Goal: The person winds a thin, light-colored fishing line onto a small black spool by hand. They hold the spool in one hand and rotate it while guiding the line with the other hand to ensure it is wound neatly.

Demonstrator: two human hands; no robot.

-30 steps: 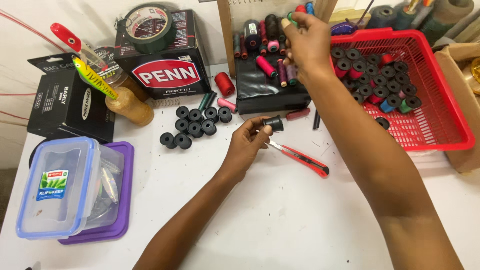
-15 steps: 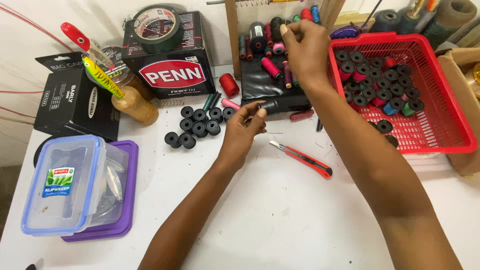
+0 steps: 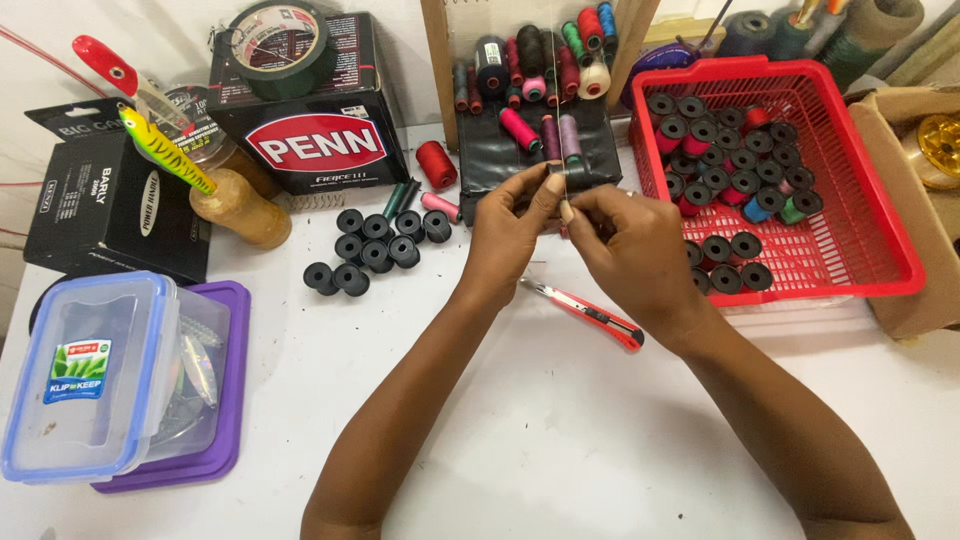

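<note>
- Your left hand [image 3: 512, 228] and right hand [image 3: 625, 245] meet fingertip to fingertip, both pinched shut; whatever small thing sits between them is hidden, so you cannot tell what it is.
- A thin thread [image 3: 556, 100] runs straight up from the pinch towards the spools of thread [image 3: 545, 60] beyond.
- The red utility knife [image 3: 585, 312] lies just below your hands.
- The black bobbins [image 3: 372, 248] cluster left of your left hand; the red basket [image 3: 880, 215] sits beside your right.

Black box with red oval label [image 3: 318, 143] beside black carton [image 3: 105, 205]; green-labelled tub [image 3: 75, 372] in front
</note>
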